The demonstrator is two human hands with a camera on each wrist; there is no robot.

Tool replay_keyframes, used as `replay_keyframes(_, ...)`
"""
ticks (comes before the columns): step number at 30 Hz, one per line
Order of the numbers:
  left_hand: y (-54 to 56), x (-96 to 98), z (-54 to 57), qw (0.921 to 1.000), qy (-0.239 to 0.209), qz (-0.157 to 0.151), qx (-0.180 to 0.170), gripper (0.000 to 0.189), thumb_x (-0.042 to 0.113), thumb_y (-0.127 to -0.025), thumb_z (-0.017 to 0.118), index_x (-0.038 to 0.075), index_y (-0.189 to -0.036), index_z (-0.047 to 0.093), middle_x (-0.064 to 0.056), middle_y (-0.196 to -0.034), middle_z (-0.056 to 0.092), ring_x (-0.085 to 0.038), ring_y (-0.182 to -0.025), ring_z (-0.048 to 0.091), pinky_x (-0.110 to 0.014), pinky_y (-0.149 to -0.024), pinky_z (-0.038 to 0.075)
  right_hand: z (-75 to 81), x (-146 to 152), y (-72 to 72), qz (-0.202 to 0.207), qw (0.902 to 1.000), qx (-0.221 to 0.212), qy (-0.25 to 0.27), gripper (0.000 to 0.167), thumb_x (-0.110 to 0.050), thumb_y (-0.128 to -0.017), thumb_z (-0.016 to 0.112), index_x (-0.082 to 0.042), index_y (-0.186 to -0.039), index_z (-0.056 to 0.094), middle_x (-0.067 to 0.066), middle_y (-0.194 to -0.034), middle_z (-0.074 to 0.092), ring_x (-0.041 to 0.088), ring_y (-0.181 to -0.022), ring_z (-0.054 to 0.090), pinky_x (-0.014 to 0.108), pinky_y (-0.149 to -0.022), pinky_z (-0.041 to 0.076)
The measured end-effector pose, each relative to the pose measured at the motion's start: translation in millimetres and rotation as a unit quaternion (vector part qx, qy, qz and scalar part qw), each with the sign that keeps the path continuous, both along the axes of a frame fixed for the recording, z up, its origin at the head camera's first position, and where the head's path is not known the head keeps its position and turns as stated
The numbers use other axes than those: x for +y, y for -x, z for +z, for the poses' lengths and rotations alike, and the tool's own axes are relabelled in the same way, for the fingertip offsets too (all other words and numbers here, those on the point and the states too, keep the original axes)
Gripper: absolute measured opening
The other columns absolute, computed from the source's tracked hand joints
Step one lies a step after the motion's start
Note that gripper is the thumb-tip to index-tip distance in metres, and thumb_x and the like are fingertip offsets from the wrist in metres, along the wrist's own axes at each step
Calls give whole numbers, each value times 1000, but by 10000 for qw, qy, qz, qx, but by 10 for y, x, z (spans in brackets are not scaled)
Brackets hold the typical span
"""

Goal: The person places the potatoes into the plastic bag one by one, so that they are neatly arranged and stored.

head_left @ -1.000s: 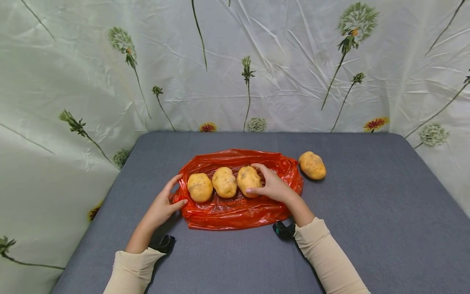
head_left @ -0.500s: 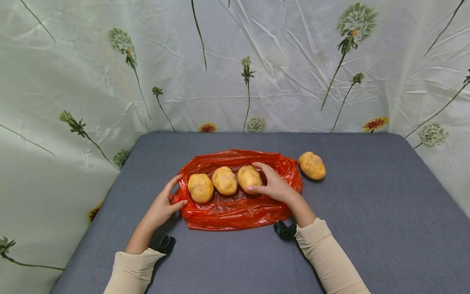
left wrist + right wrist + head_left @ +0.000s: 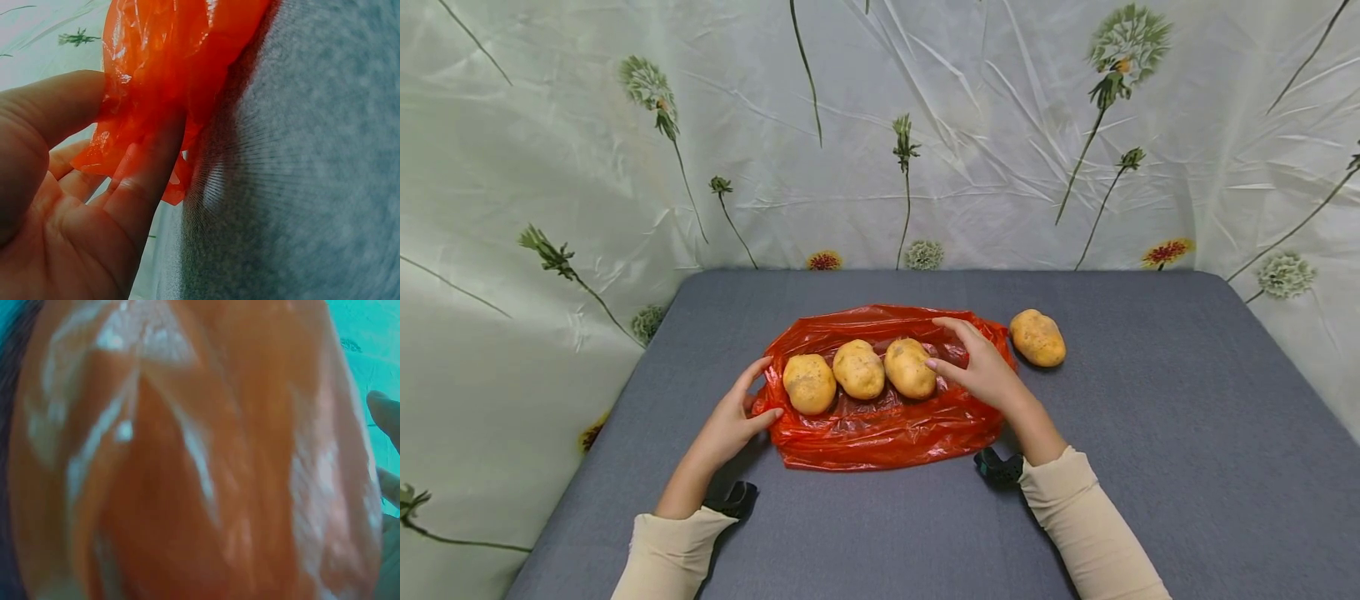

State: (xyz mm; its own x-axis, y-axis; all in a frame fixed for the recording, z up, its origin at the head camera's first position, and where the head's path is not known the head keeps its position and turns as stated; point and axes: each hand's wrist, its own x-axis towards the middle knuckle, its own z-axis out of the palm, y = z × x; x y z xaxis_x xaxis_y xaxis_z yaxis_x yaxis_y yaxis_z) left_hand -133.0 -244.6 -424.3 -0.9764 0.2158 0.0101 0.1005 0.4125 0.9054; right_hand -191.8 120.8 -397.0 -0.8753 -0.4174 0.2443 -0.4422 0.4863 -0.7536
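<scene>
Three potatoes lie in a row on the opened red plastic bag (image 3: pixel 865 442): a left potato (image 3: pixel 809 384), a middle potato (image 3: pixel 859 369) and a right potato (image 3: pixel 910 368). My left hand (image 3: pixel 730 421) holds the bag's left end, thumb in front and fingers curved behind. In the left wrist view, bag film (image 3: pixel 162 69) sits between the thumb and fingers. My right hand (image 3: pixel 985 371) is over the bag's right part, fingers spread, thumb tip close beside the right potato. Red film (image 3: pixel 187 456) fills most of the right wrist view, with fingertips (image 3: pixel 387 419) at its right edge.
A fourth potato (image 3: pixel 1037 337) lies on the grey table (image 3: pixel 1165 433), just past the bag's right end. A pale curtain with printed flowers (image 3: pixel 992 125) hangs behind the table and along its left side. Both wrists wear black camera mounts.
My right hand has let go of the right potato and shifted right, its fingers spreading wider. The right potato stays on the bag. The left hand has not moved.
</scene>
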Motion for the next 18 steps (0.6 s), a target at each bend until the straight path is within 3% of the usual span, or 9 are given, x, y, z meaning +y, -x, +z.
replay_keyframes(9, -1, -4, -16, 9997, -178, -117, 149, 74, 0, -82, 63, 13, -141, 21, -23, -91, 57, -14, -66, 58, -30, -51, 46, 16, 169, 4, -312, 9972, 662, 124, 58, -24, -82, 67, -9, -132, 41, 8, -132, 40, 24, -122, 35, 46, -95, 29)
replay_keyframes(18, 1, -9, -10, 9996, -178, -139, 142, 73, 1, -82, 63, 14, -141, 21, -23, -94, 56, -15, -67, 58, -30, -53, 46, 33, 376, 14, -636, 9936, 878, 320, 59, -15, -79, 69, -2, -130, 41, 14, -129, 42, 29, -118, 38, 48, -93, 32)
